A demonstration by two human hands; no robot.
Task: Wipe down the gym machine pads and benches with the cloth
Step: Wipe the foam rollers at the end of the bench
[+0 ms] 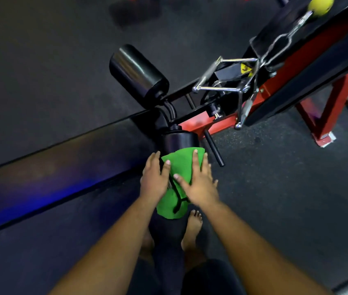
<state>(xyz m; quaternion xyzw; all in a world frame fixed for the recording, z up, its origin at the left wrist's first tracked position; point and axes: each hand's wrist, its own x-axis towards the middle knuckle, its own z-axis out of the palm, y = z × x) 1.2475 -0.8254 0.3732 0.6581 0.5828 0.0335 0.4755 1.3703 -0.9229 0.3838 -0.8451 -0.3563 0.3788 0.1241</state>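
Observation:
A green cloth (pixel 181 165) is draped over the near black roller pad (pixel 179 140) at the end of the machine. My right hand (pixel 198 184) presses flat on the cloth's right side with straight fingers. On the pad's left side rests my left hand (pixel 154 177), its thumb on the cloth and its fingers stretched forward. A second black roller pad (pixel 137 73) sticks out farther back. The long black bench pad (pixel 51 167) runs off to the left.
The red machine frame (pixel 328 107) stands to the right with a chrome handle (pixel 222 81) and a yellow ball (pixel 320 5) on its cable. A black peg (pixel 214 150) juts out beside the near roller. My bare feet (pixel 192 231) stand on dark rubber floor.

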